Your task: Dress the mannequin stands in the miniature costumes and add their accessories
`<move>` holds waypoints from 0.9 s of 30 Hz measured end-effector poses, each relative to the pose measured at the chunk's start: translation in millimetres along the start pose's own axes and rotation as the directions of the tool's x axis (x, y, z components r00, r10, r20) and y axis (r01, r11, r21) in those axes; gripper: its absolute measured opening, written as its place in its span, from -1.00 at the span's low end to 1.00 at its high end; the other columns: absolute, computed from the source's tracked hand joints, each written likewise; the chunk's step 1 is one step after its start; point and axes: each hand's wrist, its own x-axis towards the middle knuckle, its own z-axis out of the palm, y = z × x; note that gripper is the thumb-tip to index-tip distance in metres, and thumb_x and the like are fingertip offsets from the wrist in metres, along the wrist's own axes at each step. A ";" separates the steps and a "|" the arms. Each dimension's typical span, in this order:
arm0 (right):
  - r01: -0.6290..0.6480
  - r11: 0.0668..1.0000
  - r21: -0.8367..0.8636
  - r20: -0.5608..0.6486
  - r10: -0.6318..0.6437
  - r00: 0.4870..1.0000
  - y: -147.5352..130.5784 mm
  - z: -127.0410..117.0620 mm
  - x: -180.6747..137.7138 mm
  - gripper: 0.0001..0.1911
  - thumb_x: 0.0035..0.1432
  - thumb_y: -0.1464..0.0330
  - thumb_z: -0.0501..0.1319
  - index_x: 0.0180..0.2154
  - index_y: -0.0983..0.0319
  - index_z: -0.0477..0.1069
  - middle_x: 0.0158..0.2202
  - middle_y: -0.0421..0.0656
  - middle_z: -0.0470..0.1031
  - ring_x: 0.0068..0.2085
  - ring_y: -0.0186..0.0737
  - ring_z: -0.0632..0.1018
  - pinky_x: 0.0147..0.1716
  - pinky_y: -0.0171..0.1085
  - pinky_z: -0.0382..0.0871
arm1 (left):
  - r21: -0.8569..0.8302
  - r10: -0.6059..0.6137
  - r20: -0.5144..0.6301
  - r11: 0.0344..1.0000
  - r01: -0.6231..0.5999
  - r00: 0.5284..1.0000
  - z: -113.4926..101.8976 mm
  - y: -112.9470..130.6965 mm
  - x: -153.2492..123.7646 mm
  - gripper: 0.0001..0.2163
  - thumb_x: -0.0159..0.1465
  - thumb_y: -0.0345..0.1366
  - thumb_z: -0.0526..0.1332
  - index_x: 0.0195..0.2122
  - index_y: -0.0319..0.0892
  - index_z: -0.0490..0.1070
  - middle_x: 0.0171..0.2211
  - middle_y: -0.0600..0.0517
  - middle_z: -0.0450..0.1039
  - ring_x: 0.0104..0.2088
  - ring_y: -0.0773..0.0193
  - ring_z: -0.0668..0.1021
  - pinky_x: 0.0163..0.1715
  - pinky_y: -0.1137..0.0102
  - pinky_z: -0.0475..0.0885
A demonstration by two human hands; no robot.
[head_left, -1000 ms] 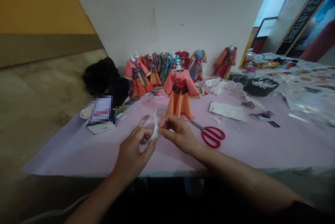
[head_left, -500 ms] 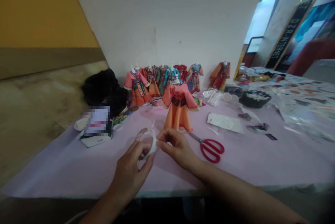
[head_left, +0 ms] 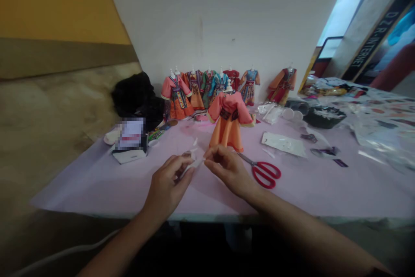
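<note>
Both my hands meet over the pink tabletop [head_left: 97, 182] near its front edge. My left hand [head_left: 168, 184] is closed around a white roll of tape [head_left: 191, 160], now seen edge-on. My right hand [head_left: 227, 168] pinches the roll's free end right beside the left fingers. Just behind my hands stands an orange and pink doll dress on a small stand [head_left: 230, 121]. Red-handled scissors [head_left: 264, 171] lie on the table to the right of my right hand.
A row of several small doll costumes [head_left: 207, 84] stands at the back against a white board. A black bag [head_left: 136, 97] and a white box [head_left: 129, 143] sit at the left. A white packet [head_left: 283, 143], a dark bowl [head_left: 324, 115] and plastic wrappers lie at the right.
The tape roll has turned from showing its open ring to edge-on between my fingers. Both hands stayed together in the same spot; the camera view shifted slightly.
</note>
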 end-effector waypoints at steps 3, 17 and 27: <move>0.047 0.989 -0.143 -0.045 -0.054 0.998 -6.9 -28.2 -5.0 -0.70 0.30 0.27 0.25 0.04 0.12 0.35 -0.23 -0.17 0.49 -0.22 -0.22 0.54 -0.21 -0.23 0.44 | -0.111 -0.130 0.002 0.985 0.129 0.992 -2.8 -0.9 2.4 -0.84 0.25 -0.16 0.25 -0.26 -0.12 0.49 -0.47 0.10 0.38 -0.47 0.31 0.48 -0.47 0.42 0.37; -0.184 0.329 -0.926 -0.047 0.383 0.923 19.8 -141.6 -76.9 -0.72 0.25 0.31 0.17 -0.06 0.23 0.52 -0.19 0.03 0.60 -0.22 -0.03 0.62 -0.20 -0.12 0.48 | -0.289 -0.310 0.089 0.901 0.323 0.946 -9.0 9.3 7.5 -0.73 0.19 -0.10 0.26 -0.19 -0.17 0.47 -0.45 0.09 0.47 -0.47 0.30 0.52 -0.49 0.43 0.37; -0.325 0.734 -0.596 0.089 0.463 0.882 -20.0 -123.7 -91.4 -0.36 0.23 0.25 0.23 0.31 0.17 0.23 -0.02 -0.05 0.55 -0.12 -0.16 0.57 -0.08 -0.16 0.49 | -0.338 -0.305 0.108 0.884 0.324 0.946 -9.4 11.3 6.0 -0.69 0.19 -0.11 0.27 -0.14 -0.20 0.45 -0.37 0.07 0.45 -0.47 0.33 0.54 -0.48 0.44 0.38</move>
